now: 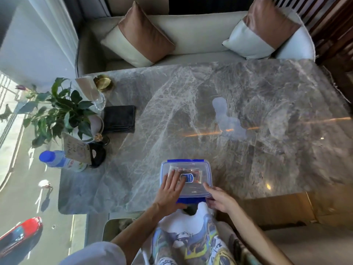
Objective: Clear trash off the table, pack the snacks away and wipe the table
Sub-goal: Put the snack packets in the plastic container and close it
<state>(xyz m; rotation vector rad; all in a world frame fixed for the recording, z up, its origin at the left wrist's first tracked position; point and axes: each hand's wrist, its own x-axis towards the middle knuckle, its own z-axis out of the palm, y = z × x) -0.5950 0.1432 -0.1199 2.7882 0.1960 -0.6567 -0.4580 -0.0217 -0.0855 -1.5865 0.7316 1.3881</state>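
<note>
A clear plastic snack box (pixel 198 169) with a blue-rimmed lid stands at the near edge of the grey marble table (pixel 248 104). Snack packets show through the lid. My left hand (pixel 171 190) lies flat on the lid's near left part, fingers spread, thumb at the blue front clip. My right hand (pixel 219 197) grips the box's near right corner with fingers on the rim. A folded dark cloth (pixel 119 118) lies on the table at the left.
At the table's left edge stand a potted plant (pixel 65 111), a blue-capped water bottle (pixel 57 160), a card sign (pixel 76 150), a clear glass (pixel 95 96) and a gold dish (pixel 104 83). A cream sofa with two cushions (pixel 139 35) lies beyond the far edge.
</note>
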